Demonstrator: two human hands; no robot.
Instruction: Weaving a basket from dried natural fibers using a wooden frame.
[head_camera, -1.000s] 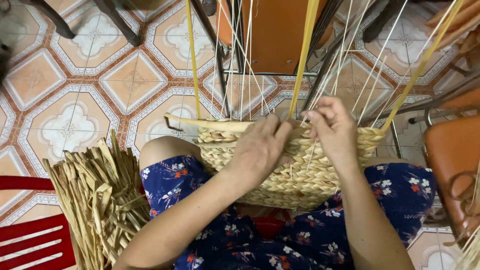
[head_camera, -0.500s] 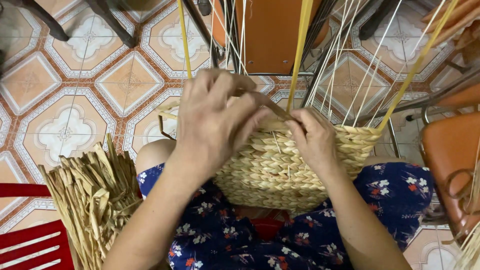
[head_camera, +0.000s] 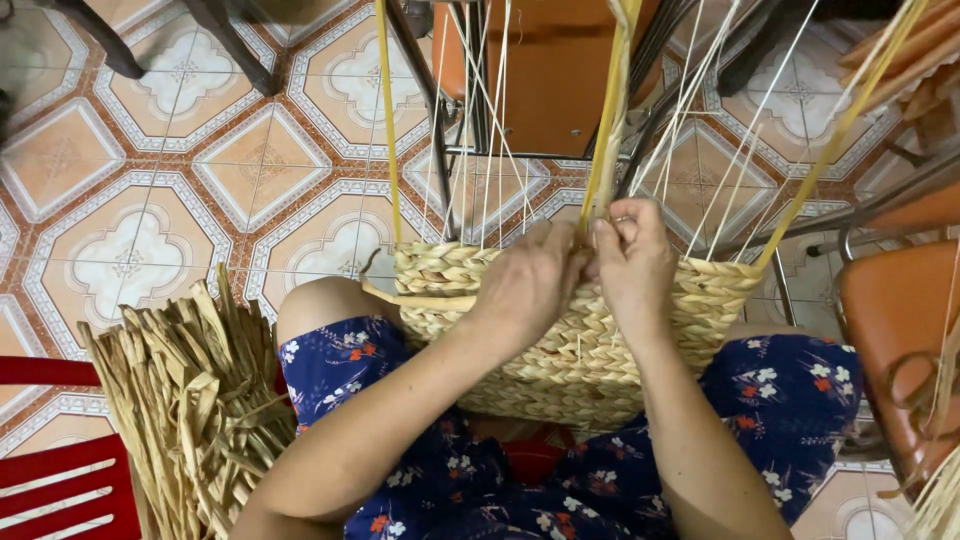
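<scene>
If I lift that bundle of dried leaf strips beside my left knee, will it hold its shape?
Probably not. The bundle of dried strips looks loose and untied, so pieces would likely splay or slip out. The strips look thin and curled, so probably light and floppy, perhaps brittle where creased.

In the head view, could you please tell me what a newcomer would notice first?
A half-woven straw-coloured basket rests on the lap at centre, its long pale uprights rising out of frame. The left hand and right hand meet at its rim, pinching a yellow strand. A bundle of dried flat straw strips lies lower left.
</scene>
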